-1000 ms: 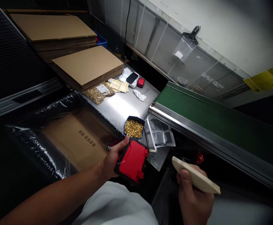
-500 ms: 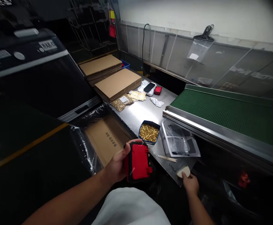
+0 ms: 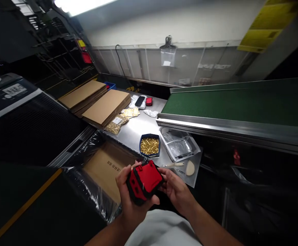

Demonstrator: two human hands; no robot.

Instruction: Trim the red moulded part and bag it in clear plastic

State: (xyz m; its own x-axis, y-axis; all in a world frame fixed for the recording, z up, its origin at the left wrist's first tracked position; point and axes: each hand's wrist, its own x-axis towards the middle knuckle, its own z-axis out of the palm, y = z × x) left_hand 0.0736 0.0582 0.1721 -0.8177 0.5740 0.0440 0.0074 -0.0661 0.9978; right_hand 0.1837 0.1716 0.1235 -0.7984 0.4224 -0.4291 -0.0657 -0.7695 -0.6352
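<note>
A red and black plastic case (image 3: 144, 181) sits between both my hands, low in the middle of the view. My left hand (image 3: 128, 201) wraps round its left side and underside. My right hand (image 3: 176, 191) cups its right edge with the fingers curled against it. A beige wooden tool (image 3: 189, 168) lies on the steel table (image 3: 136, 128) just beyond my right hand. Behind the case stands a small blue tray of gold-coloured parts (image 3: 149, 145).
Clear plastic bags (image 3: 178, 147) lie beside the blue tray. A green conveyor belt (image 3: 236, 100) runs along the right. Flat cardboard stacks (image 3: 105, 106), a bag of gold parts (image 3: 114, 125), a phone (image 3: 139, 100) and a small red case (image 3: 149, 101) lie further back. An open carton lined with black plastic (image 3: 105, 167) stands at the left.
My right hand has laid the beige tool down on the table and come over to the red case. The case has turned in my left hand. The view has tilted upward.
</note>
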